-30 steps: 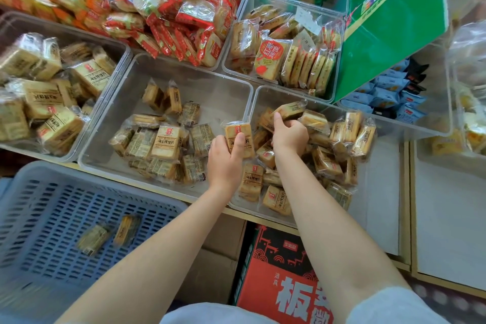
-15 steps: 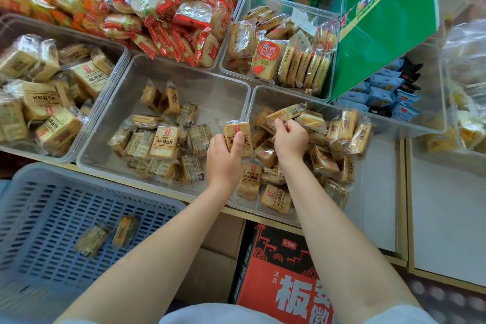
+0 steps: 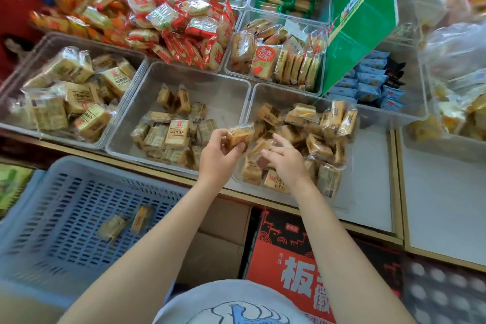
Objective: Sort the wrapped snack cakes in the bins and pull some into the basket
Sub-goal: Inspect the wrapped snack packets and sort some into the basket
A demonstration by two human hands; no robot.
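The left hand (image 3: 219, 156) gripped one wrapped cake (image 3: 239, 136), fingers curled round it, above the wall between the middle bin (image 3: 184, 79) and the right bin (image 3: 302, 92). The right hand (image 3: 285, 159) hovered over the right bin's pile with fingers spread and loose, holding nothing. Two cakes (image 3: 126, 222) lay in the blue basket (image 3: 65, 208), down to the left. The slick wrapper could slip from so light a grip and fall into the wrong bin or short of the basket.
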